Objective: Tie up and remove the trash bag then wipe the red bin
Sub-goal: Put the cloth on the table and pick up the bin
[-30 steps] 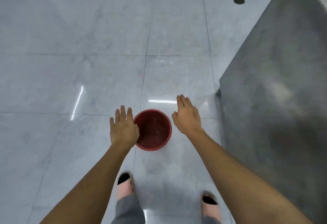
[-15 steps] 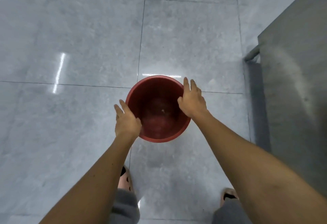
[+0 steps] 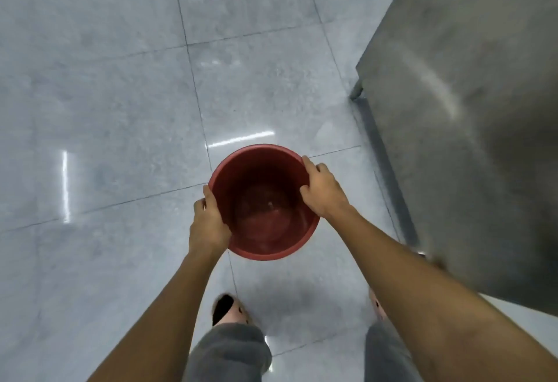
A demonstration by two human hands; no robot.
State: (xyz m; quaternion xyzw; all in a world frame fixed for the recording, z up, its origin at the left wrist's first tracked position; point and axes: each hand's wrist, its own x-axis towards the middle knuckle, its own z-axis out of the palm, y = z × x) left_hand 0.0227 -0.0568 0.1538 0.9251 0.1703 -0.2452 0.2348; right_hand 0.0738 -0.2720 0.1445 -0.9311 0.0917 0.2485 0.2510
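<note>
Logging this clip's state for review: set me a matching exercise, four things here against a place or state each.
Things: 1 left hand; 2 right hand; 3 red bin; 4 metal cabinet.
States: A grips the bin's right rim; B grips the bin's left rim; C stands at the picture's right edge; D holds no bag.
Pairs: 1-B, 2-A, 3-D, 4-C.

Even, cool light; streaks of glare on the glossy floor (image 3: 105,95); soft shadow underfoot; slight motion blur.
</note>
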